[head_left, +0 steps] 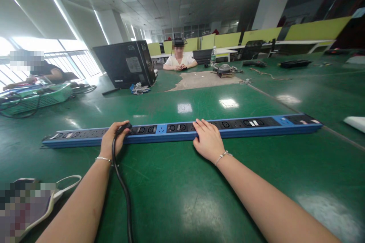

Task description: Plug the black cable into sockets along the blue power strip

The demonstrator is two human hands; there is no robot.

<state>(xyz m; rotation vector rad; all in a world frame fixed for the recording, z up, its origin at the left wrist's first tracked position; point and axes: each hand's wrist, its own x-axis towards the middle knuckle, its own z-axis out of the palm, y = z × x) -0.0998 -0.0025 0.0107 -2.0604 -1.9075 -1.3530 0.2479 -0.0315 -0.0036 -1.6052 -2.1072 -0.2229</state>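
A long blue and black power strip (162,129) lies across the green table, its sockets facing up. My left hand (114,138) is closed on a black plug (125,126) at the strip's left part; its fingers hide whether the plug sits in a socket. From the plug a thick black cable (125,190) runs down past my left wrist to the bottom edge. My right hand (207,139) rests on the strip right of its middle, fingers stretched out over the top face, holding nothing.
Behind the strip on the green table (159,193) stand a black computer case (128,64), gloves (139,89) and a bottle (213,56). A green basket (42,97) is at left, a pixelated object (25,212) at lower left. Two people sit beyond.
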